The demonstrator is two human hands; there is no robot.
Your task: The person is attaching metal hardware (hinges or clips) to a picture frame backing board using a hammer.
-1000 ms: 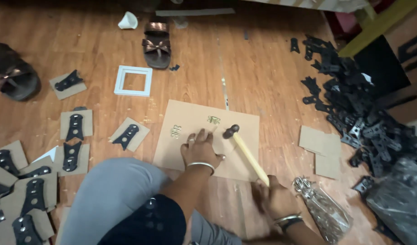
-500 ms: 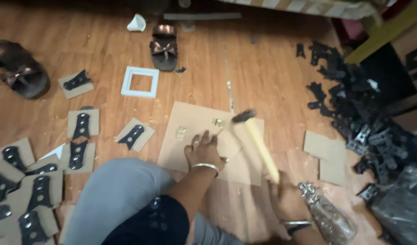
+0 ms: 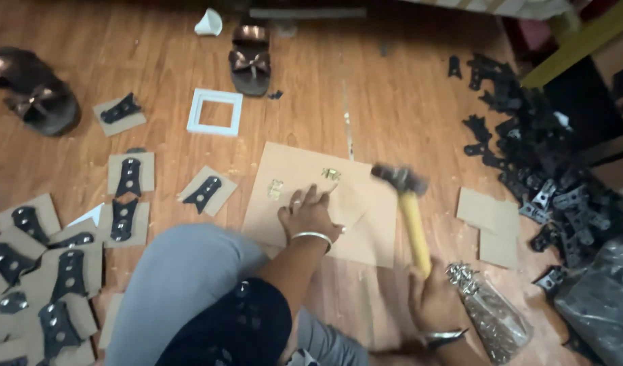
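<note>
**Hammer raised over cardboard sheet, wooden floor**

Right hand [image 3: 430,298]: closed round the yellow handle of a hammer [image 3: 409,210], its dark head lifted above the right edge of the cardboard sheet [image 3: 365,230]; left hand [image 3: 310,215]: fingers spread flat, pressing on the sheet beside two small brass fittings [image 3: 330,174]; clear bag of metal pieces [image 3: 491,312] just right of the right hand; black cut-outs pile [image 3: 528,156] far right; white square frame [image 3: 215,112] and sandal [image 3: 249,64] beyond.

Two brown sandals [image 3: 250,64] lie on a wooden floor [image 3: 406,102] near a white square frame [image 3: 215,112]; black shaped pieces [image 3: 548,169] heap at right; more sit on cardboard cards [image 3: 130,175] at left.
</note>
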